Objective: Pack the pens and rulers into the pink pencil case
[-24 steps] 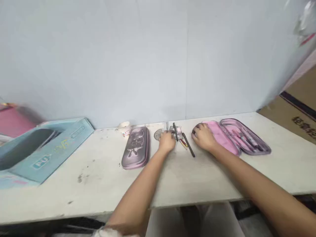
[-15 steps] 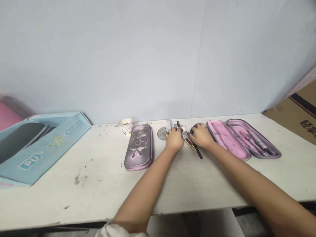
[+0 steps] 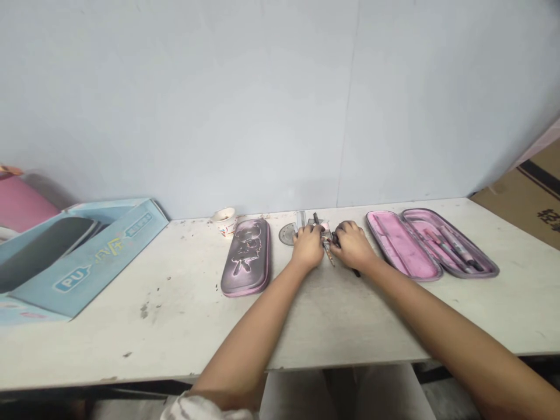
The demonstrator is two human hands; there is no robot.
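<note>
Both my hands work close together over a small group of stationery at mid table. My left hand [image 3: 308,246] is closed with curled fingers over the group; what it holds is hidden. My right hand [image 3: 355,245] is closed on a black pen [image 3: 356,272], whose end sticks out below the palm. Between them lies a thin patterned pencil [image 3: 329,254]. Behind my left fingers rest a clear ruler [image 3: 301,218], a round-edged protractor [image 3: 286,234] and the tip of a dark pen [image 3: 315,218].
A closed dark pencil case [image 3: 247,256] with pink trim lies to the left, a paper cup [image 3: 225,221] behind it. On the right an open pink pencil case [image 3: 405,251] holds several pens. A blue box [image 3: 100,251] stands far left, a cardboard box [image 3: 525,201] far right.
My right hand has shifted slightly over the black pen and closed on it, covering most of its length. The red and yellow pencils between my hands are now mostly out of sight.
</note>
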